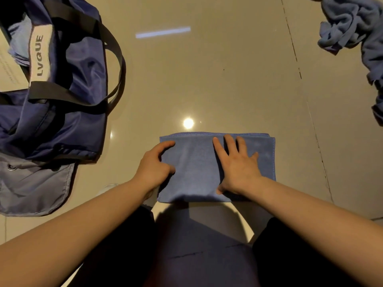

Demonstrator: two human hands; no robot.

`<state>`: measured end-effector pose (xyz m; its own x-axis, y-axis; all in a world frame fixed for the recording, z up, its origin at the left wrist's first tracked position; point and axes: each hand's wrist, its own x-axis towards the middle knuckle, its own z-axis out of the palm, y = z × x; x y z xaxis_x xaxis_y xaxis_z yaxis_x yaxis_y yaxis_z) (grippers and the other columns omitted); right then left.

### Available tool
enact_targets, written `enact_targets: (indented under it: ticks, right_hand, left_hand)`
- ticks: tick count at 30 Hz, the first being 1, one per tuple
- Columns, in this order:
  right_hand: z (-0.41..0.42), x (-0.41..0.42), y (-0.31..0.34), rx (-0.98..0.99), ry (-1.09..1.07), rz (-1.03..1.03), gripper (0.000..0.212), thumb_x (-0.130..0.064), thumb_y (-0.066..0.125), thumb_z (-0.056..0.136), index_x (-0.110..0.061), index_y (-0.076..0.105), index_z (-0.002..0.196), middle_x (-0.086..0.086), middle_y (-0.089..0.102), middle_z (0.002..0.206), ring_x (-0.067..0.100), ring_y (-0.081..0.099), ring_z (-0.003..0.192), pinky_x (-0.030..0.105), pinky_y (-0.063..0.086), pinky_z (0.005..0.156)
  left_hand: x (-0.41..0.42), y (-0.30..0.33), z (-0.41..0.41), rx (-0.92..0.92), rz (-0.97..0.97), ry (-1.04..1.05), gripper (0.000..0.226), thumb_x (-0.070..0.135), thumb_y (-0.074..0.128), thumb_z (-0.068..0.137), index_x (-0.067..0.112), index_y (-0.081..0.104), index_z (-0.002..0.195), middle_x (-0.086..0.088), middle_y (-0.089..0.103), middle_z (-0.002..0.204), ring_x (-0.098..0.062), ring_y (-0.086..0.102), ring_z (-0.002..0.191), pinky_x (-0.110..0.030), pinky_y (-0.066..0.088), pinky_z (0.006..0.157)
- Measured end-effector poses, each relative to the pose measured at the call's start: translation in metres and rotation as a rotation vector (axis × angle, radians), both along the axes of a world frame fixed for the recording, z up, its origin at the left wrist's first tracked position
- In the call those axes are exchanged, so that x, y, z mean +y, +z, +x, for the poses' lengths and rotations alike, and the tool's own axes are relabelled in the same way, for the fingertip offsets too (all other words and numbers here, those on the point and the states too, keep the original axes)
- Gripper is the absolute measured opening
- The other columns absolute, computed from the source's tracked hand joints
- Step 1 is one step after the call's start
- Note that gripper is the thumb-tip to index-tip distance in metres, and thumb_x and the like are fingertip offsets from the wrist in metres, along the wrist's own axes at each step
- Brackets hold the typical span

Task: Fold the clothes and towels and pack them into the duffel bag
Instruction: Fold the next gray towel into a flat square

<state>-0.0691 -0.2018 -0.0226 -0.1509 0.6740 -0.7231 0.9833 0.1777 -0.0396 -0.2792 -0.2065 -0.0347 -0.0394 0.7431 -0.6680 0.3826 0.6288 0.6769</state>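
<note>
Glossy beige floor tiles (217,79) fill the room underfoot, catching the glare of a round lamp and a long strip light. Near the person's knees lies a blue towel (196,168), folded into a neat flat rectangle right in front of them. The right hand (236,164) lies flat on the right half of it, fingers straight and spread, palm pressing the cloth down and grasping nothing. The left hand (156,164) sits at the towel's left edge with its fingers curled around that edge, the index finger stretched over the top and the thumb tucked toward the fold, so it is gripping the cloth there. Off to the far left sits a dark blue duffel bag (83,112), slumped and open, its black straps (112,44) looping over the top and a pale band printed with letters running along one handle. A white sheet of paper (8,67) shows at the bag's left side. Far right, well apart from the folded towel, a heap of crumpled blue cloth (352,30) waits unfolded on the floor.
</note>
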Motion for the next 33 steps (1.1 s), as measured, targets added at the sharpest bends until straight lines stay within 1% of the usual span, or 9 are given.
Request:
enact_targets:
  ticks: [4, 7, 10, 13, 17, 22, 27, 30, 33]
  right_hand:
    - [0.001, 0.002, -0.001, 0.041, 0.031, 0.018, 0.135, -0.054, 0.081, 0.064, -0.025, -0.019, 0.15, 0.006, -0.014, 0.158, 0.037, -0.009, 0.145, 0.069, 0.021, 0.106]
    - [0.005, 0.006, 0.0, 0.132, 0.048, 0.077, 0.129, -0.06, 0.077, 0.066, -0.027, -0.014, 0.151, 0.003, -0.013, 0.159, 0.032, -0.008, 0.146, 0.061, 0.02, 0.112]
    - [0.009, 0.007, 0.008, 0.318, 0.008, 0.221, 0.108, -0.059, 0.071, 0.073, -0.027, 0.006, 0.153, 0.002, 0.004, 0.159, 0.025, 0.008, 0.145, 0.046, 0.024, 0.114]
    - [0.013, 0.003, 0.013, 0.558, -0.292, 0.27, 0.073, -0.04, 0.07, 0.083, -0.024, 0.035, 0.145, 0.001, 0.036, 0.142, 0.02, 0.042, 0.126, 0.035, 0.041, 0.1]
    - [0.013, 0.001, 0.012, 0.896, -1.087, -0.03, 0.023, -0.022, 0.06, 0.093, -0.015, 0.058, 0.115, 0.007, 0.059, 0.1, 0.017, 0.06, 0.078, 0.033, 0.052, 0.075]
    - [0.025, 0.006, 0.006, 0.971, -1.357, -0.107, 0.03, -0.039, 0.054, 0.095, -0.013, 0.063, 0.106, 0.004, 0.07, 0.094, 0.02, 0.069, 0.083, 0.032, 0.055, 0.069]
    - [0.025, 0.011, -0.012, 0.766, -1.122, 0.041, 0.023, -0.016, 0.074, 0.081, -0.015, 0.061, 0.1, 0.001, 0.06, 0.08, 0.022, 0.063, 0.081, 0.038, 0.053, 0.082]
    - [0.026, 0.011, -0.011, 0.715, -1.056, 0.141, 0.022, -0.008, 0.068, 0.081, -0.022, 0.052, 0.075, -0.005, 0.046, 0.067, 0.013, 0.044, 0.063, 0.027, 0.041, 0.066]
    - [0.039, 0.008, -0.009, 0.656, -1.006, 0.251, 0.017, -0.01, 0.065, 0.083, -0.019, 0.051, 0.079, -0.005, 0.044, 0.069, 0.012, 0.04, 0.063, 0.028, 0.035, 0.062]
  left_hand:
    - [0.01, 0.016, -0.015, -0.35, -0.231, 0.126, 0.054, -0.021, 0.06, 0.076, 0.022, 0.067, 0.107, -0.009, 0.063, 0.113, -0.024, 0.06, 0.101, -0.025, 0.054, 0.077]
    - [0.015, 0.022, -0.032, -0.302, -0.135, 0.117, 0.049, -0.014, 0.066, 0.076, 0.024, 0.068, 0.106, -0.006, 0.064, 0.112, -0.023, 0.062, 0.1, -0.022, 0.055, 0.072]
    - [0.018, 0.031, -0.049, -0.078, 0.043, -0.051, 0.048, -0.004, 0.07, 0.08, 0.026, 0.064, 0.118, 0.002, 0.056, 0.122, -0.018, 0.058, 0.108, -0.026, 0.053, 0.087]
    - [0.027, 0.047, -0.048, 0.155, 0.203, -0.333, 0.054, 0.007, 0.074, 0.081, 0.027, 0.057, 0.129, 0.003, 0.046, 0.121, -0.011, 0.049, 0.109, -0.015, 0.047, 0.083]
    - [0.03, 0.056, 0.007, -0.085, 0.266, -0.319, 0.067, 0.019, 0.076, 0.07, 0.03, 0.049, 0.131, -0.001, 0.051, 0.115, -0.01, 0.058, 0.099, -0.028, 0.05, 0.094]
    - [0.024, 0.048, 0.062, -0.419, 0.019, -0.379, 0.092, -0.004, 0.066, 0.085, 0.044, 0.016, 0.146, 0.006, 0.043, 0.134, -0.01, 0.064, 0.103, -0.031, 0.053, 0.094]
    - [0.011, 0.029, 0.041, 0.06, 0.403, -0.486, 0.053, 0.014, 0.064, 0.086, 0.022, 0.048, 0.136, 0.003, 0.05, 0.125, -0.014, 0.059, 0.104, -0.009, 0.045, 0.079]
    - [0.01, 0.018, 0.025, 0.325, 0.656, -0.735, 0.054, 0.04, 0.051, 0.082, 0.013, 0.058, 0.128, -0.007, 0.054, 0.128, -0.027, 0.053, 0.115, -0.03, 0.044, 0.092]
    - [0.012, 0.005, 0.025, 0.455, 0.77, -1.012, 0.063, 0.051, 0.049, 0.084, 0.009, 0.057, 0.131, -0.018, 0.051, 0.136, -0.037, 0.05, 0.122, -0.047, 0.045, 0.094]
